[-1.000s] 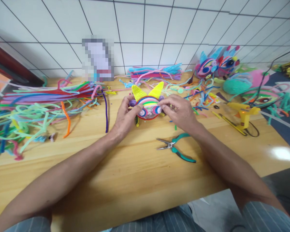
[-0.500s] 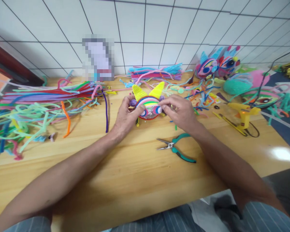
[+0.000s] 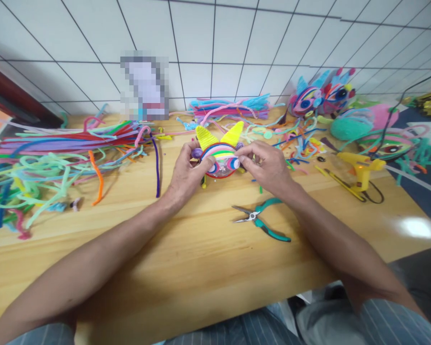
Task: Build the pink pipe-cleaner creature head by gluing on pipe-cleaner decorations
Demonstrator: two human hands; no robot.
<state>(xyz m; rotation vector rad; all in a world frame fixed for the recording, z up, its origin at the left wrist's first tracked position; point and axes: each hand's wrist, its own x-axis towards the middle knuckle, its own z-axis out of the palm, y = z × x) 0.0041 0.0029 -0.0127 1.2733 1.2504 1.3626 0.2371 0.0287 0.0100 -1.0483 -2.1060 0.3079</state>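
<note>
A round, striped craft figure (image 3: 221, 158) with yellow pointed ears and blue-and-pink eyes is held above the middle of the wooden table. My left hand (image 3: 188, 167) grips its left side, the thumb on the front beside one eye. On the opposite side my right hand (image 3: 266, 165) pinches at the edge of the other eye; its fingertips are close together, touching the figure. Just nearer than the figure lie pliers (image 3: 252, 216) with teal handles, their jaws spread.
Pipe cleaners (image 3: 72, 139) lie in a heap at the left, with another bundle (image 3: 230, 108) by the wall. A yellow glue gun (image 3: 362, 168) stands at the right. Finished-looking figures (image 3: 306, 100) sit at the back right of the table (image 3: 187, 268).
Both hands hold the figure almost unchanged. The view has shifted very slightly, and the grey cloth at the bottom right edge looks different.
</note>
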